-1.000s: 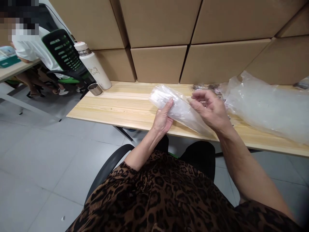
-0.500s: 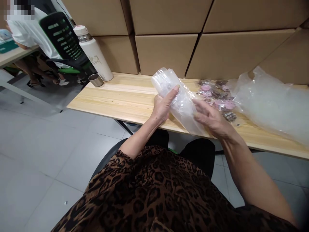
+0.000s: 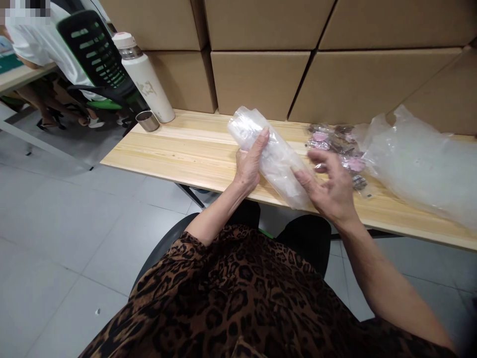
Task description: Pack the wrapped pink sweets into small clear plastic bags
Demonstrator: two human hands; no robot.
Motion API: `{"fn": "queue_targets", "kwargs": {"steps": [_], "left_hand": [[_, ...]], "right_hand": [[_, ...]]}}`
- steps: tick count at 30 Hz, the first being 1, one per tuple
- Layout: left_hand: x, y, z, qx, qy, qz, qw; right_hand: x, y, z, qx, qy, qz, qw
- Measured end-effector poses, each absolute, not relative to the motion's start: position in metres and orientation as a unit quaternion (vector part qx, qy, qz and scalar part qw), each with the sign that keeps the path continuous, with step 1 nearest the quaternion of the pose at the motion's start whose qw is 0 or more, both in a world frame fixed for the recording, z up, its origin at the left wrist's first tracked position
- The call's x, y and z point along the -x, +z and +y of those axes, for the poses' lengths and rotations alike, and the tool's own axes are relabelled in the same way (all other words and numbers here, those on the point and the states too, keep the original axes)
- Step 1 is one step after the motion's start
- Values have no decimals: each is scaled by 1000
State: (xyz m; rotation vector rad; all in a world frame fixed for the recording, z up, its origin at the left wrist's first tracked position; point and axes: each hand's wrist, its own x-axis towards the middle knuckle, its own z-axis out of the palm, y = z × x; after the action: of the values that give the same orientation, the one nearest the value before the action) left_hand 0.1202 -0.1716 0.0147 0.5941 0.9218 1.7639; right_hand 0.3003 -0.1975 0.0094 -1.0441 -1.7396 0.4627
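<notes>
My left hand (image 3: 249,166) is wrapped round the upper end of a roll of clear plastic bags (image 3: 270,156), thumb laid along the top, grip closed; the roll slants over the front edge of the wooden worktop (image 3: 179,151), raised off it. My right hand (image 3: 330,186) sits at the lower end, fingers spread and loose, thumb and fingertip touching the film, no firm hold that I can tell. Judging by the look: very light, soft, slick film, likely to slip or unroll; best held round the middle of the bundle, not by one loose sheet. Small pink and brown packets (image 3: 337,146) lie just beyond my right hand, beside a large crumpled clear bag (image 3: 417,164). White flask (image 3: 143,77) and metal cup (image 3: 147,121) at the far left corner. Against half a second ago: right fingers have opened wider, roll sits slightly lower, left grip unchanged
</notes>
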Motion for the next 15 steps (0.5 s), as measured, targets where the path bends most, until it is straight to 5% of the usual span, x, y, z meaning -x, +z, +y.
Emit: {"fn": "queue_targets", "kwargs": {"steps": [3, 8, 15], "left_hand": [[-116, 19, -171, -243, 757, 389, 464], [-119, 20, -178, -289, 794, 361, 395], [-124, 8, -193, -400, 677, 359, 503]], "right_hand": [[-297, 20, -228, 401, 83, -717, 563], [-274, 12, -249, 404, 457, -675, 415], [-254, 2, -213, 347, 626, -482, 506]]}}
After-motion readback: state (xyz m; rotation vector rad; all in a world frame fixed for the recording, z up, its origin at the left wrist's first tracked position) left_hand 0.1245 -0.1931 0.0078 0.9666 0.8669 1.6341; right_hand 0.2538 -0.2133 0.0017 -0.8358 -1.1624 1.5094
